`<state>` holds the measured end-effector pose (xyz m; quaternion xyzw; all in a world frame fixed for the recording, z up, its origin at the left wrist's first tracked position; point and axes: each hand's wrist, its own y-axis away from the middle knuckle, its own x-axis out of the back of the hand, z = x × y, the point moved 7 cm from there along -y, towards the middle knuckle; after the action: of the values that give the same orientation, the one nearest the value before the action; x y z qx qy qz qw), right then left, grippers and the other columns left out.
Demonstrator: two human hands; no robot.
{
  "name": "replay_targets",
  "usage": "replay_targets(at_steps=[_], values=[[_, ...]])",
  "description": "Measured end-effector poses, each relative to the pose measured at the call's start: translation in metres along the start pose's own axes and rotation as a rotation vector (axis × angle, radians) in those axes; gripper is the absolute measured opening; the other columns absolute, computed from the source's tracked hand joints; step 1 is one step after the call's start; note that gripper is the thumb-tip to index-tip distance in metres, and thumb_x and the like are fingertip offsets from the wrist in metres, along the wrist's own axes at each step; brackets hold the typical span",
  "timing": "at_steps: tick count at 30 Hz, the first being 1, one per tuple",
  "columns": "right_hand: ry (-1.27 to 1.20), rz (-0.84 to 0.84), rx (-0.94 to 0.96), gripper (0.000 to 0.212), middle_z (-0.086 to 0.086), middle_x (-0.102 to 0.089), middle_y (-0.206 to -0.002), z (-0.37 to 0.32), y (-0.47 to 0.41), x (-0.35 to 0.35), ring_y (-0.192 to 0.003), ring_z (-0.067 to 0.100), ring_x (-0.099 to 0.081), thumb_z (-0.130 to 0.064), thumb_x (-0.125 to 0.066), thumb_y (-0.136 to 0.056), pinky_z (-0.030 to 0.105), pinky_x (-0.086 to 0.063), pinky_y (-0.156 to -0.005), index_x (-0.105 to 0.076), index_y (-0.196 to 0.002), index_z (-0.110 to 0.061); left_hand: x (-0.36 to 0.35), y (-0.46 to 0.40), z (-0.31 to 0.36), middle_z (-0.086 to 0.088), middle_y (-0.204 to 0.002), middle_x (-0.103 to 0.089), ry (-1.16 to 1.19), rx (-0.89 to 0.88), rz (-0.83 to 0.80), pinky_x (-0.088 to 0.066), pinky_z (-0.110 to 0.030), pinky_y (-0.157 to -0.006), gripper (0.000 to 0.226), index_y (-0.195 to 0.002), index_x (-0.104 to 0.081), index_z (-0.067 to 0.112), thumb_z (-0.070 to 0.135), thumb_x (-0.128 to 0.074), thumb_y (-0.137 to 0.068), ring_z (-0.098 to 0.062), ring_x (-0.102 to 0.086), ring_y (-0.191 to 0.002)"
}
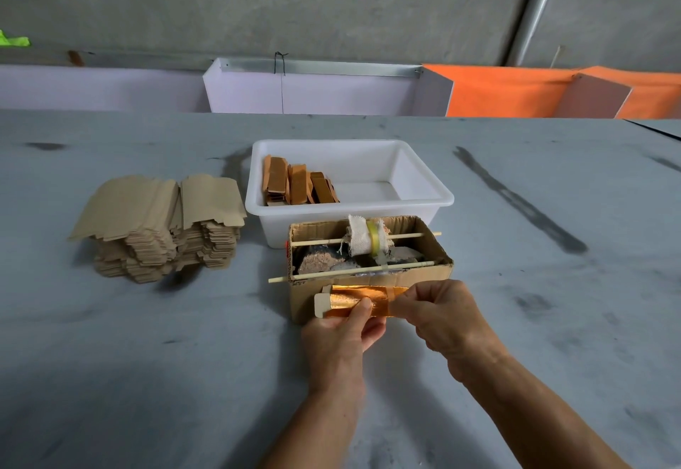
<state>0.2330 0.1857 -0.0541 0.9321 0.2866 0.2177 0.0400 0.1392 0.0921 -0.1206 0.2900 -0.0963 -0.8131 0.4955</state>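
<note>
two hands, one foil sleeve, lying crosswise

both of your hands are on the piece already, so no reach is left to make. your left hand (346, 325) comes up from below and pinches the foil sleeve (363, 301) near its middle, thumb on the shiny top face and fingers curled beneath. your right hand (438, 315) grasps the right end, fingers folded over it so that end is hidden. neither hand is nearer than the other; the left has the better hold on the body.

what matters is the long axis: the sleeve runs left to right across your view, level, with its pale tab end sticking out past your left thumb. it is held above the table (147, 358), just in front of the cardboard box (302, 297) and parallel to that box's front wall; whether it touches the wall cannot be told.

beyond it, two thin sticks (353, 271) cross the open box along the same left-right line, the far one carrying a cloth-wrapped roller (363, 238). farther still, the white tub (423, 203) holds finished foil pieces (298, 185) standing at its left side. so any move to the tub likely goes straight away from you, up over the box. well to the left sits a stack of flat blanks (166, 225).
</note>
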Motion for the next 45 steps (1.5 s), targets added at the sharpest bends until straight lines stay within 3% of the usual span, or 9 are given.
replay_targets(at_steps=[6,15,22,26,34,40,45], values=[[0.082,0.092,0.042,0.027,-0.007,-0.053,-0.043,0.008,-0.008,0.0,-0.042,0.004,-0.047,-0.015,-0.07,-0.082,0.014,-0.038,-0.041,-0.065,-0.055,-0.013,0.001,0.003,0.001,-0.013,-0.073,-0.072,0.002,0.01,-0.005,-0.057,-0.024,-0.053,0.011,-0.082,-0.065,-0.003,0.005,-0.072,-0.078,-0.02,-0.071,-0.061],[0.116,0.151,0.072,0.024,0.005,-0.065,-0.061,0.008,-0.013,-0.001,-0.054,0.01,-0.054,-0.013,-0.068,-0.08,0.023,-0.045,-0.049,-0.067,-0.056,-0.013,0.003,0.006,0.003,-0.009,-0.06,-0.07,0.048,0.009,-0.017,-0.056,-0.021,-0.05,0.01,-0.072,-0.064,-0.002,0.0,-0.068,-0.081,-0.019,-0.069,-0.053],[0.072,0.169,0.08,0.032,-0.005,-0.065,-0.055,0.005,-0.012,0.0,-0.063,0.011,-0.063,-0.011,-0.071,-0.078,0.025,-0.051,-0.057,-0.063,-0.049,-0.02,0.007,0.005,0.004,-0.011,-0.063,-0.07,0.058,0.002,-0.001,-0.057,-0.023,-0.051,0.008,-0.075,-0.063,-0.003,-0.002,-0.067,-0.081,-0.02,-0.069,-0.055],[0.068,0.168,0.079,0.034,-0.002,-0.068,-0.061,0.005,-0.012,0.0,-0.07,0.015,-0.067,-0.01,-0.07,-0.079,0.031,-0.056,-0.064,-0.062,-0.048,-0.022,0.009,0.006,0.004,-0.013,-0.064,-0.07,0.049,-0.004,0.0,-0.058,-0.024,-0.054,0.008,-0.075,-0.063,-0.004,-0.001,-0.068,-0.081,-0.021,-0.07,-0.057],[0.056,0.146,0.03,0.028,0.001,-0.068,-0.065,0.008,-0.012,0.001,-0.073,0.015,-0.064,-0.011,-0.069,-0.081,0.024,-0.05,-0.058,-0.066,-0.054,-0.017,0.01,0.009,0.004,-0.013,-0.064,-0.07,0.049,0.001,0.003,-0.058,-0.024,-0.054,0.008,-0.079,-0.064,-0.005,0.001,-0.068,-0.081,-0.021,-0.07,-0.057],[0.064,0.117,0.012,0.029,-0.009,-0.055,-0.046,0.011,-0.01,0.001,-0.045,0.003,-0.048,-0.014,-0.07,-0.082,0.012,-0.032,-0.038,-0.065,-0.054,-0.017,0.011,0.008,0.001,-0.014,-0.067,-0.07,0.062,0.019,0.007,-0.057,-0.023,-0.053,0.007,-0.081,-0.064,-0.006,0.001,-0.067,-0.081,-0.021,-0.07,-0.057],[0.057,0.082,0.017,0.026,-0.008,-0.049,-0.044,0.01,-0.007,0.005,-0.042,0.004,-0.04,-0.012,-0.067,-0.084,0.01,-0.027,-0.034,-0.066,-0.057,-0.014,0.011,0.009,0.0,-0.013,-0.06,-0.069,0.105,0.035,0.004,-0.058,-0.024,-0.053,0.01,-0.073,-0.063,-0.004,-0.001,-0.067,-0.081,-0.021,-0.069,-0.054]])
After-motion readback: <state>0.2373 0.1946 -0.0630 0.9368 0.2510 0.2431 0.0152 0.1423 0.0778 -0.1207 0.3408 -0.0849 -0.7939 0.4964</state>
